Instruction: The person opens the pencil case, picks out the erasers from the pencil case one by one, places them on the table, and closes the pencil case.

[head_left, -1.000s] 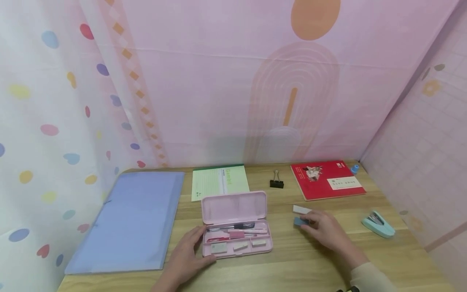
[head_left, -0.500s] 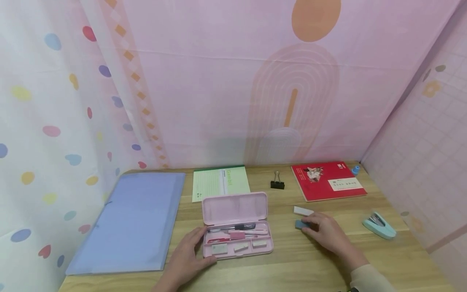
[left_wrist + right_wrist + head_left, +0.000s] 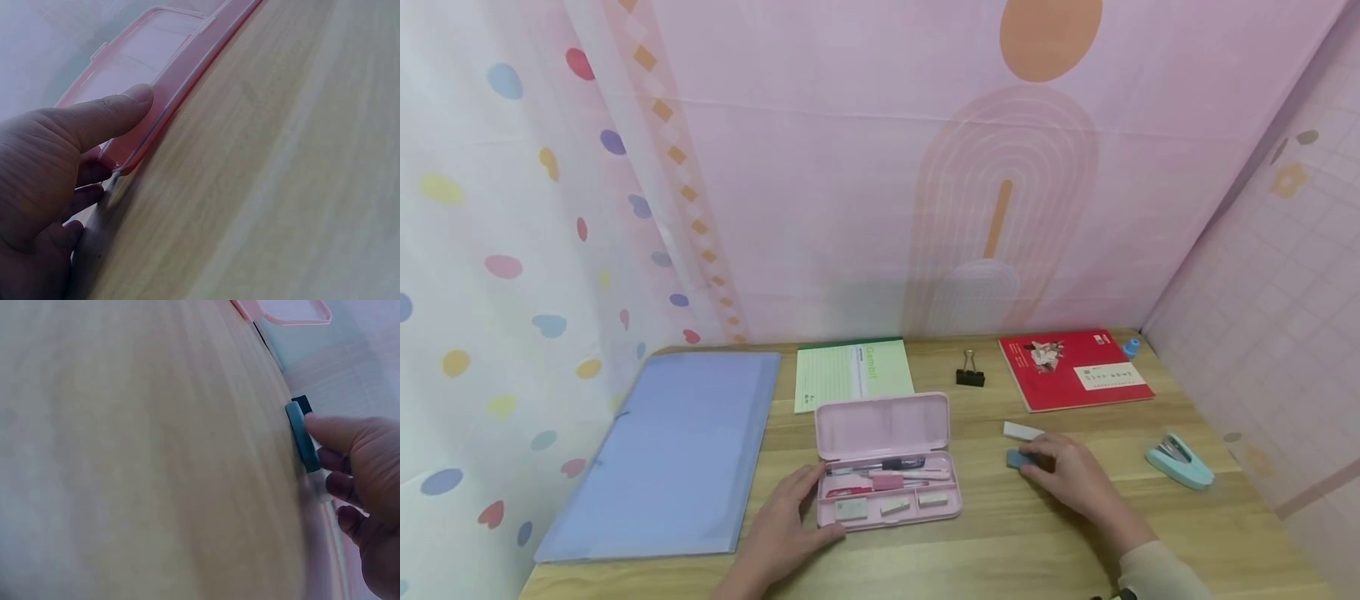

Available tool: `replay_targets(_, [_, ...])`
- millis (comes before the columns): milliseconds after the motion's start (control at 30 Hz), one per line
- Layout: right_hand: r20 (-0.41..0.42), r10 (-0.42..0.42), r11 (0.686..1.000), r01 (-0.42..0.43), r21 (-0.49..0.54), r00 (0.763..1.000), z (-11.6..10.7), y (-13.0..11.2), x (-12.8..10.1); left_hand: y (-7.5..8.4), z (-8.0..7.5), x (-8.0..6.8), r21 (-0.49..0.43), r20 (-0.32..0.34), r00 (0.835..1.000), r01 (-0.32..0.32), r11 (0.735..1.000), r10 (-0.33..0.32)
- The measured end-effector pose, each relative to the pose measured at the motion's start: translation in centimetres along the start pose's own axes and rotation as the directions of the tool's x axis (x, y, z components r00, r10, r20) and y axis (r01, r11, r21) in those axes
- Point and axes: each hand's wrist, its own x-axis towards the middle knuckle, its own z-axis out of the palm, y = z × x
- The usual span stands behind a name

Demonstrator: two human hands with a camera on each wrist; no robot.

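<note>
A pink pencil case [image 3: 917, 518] lies with its lid raised, holding several pens and small erasers. My left hand [image 3: 786, 521] holds its left end, the thumb on the front edge and the fingers at the side; the left wrist view shows that thumb over the case [image 3: 164, 94]. To the right, my right hand [image 3: 1067, 475] pinches a blue block-shaped eraser [image 3: 1018, 459] on the table. The right wrist view shows the thumb against the blue eraser [image 3: 301, 437]. Just behind it lies a white block [image 3: 1021, 431], partly covered by the fingers.
At left lies a blue folder [image 3: 677, 458]. Along the back are a green notepad [image 3: 831, 375], a black binder clip [image 3: 970, 377], a red notebook [image 3: 1052, 387] and a small blue object [image 3: 1131, 347]. A mint stapler [image 3: 1180, 462] is at right.
</note>
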Motion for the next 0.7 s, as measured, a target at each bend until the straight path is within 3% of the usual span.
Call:
replay_targets(100, [-0.026,-0.022,1.000,0.022,0.011,0.999,-0.3,-1.1,0.3,0.0,-0.1,0.0,0.000,-0.006,1.000,-0.009,1.000,0.009])
replay_targets(300, [-0.030,-0.167,0.986,0.168,0.025,0.986,-0.1,-5.1,1.3,-0.2,-0.1,0.0,-0.003,-0.004,1.000,0.004,1.000,-0.004])
replay_targets(467, [0.019,-0.260,0.965,0.259,0.042,0.965,1.7,-8.2,2.1,-0.2,0.0,0.0,-0.010,-0.005,1.000,-0.012,1.000,0.012])
replay_targets(700, [0.138,-0.326,0.945,0.322,0.053,0.935,4.5,-11.4,2.8,-0.2,0.0,0.0,-0.006,0.001,1.000,-0.012,1.000,0.012])
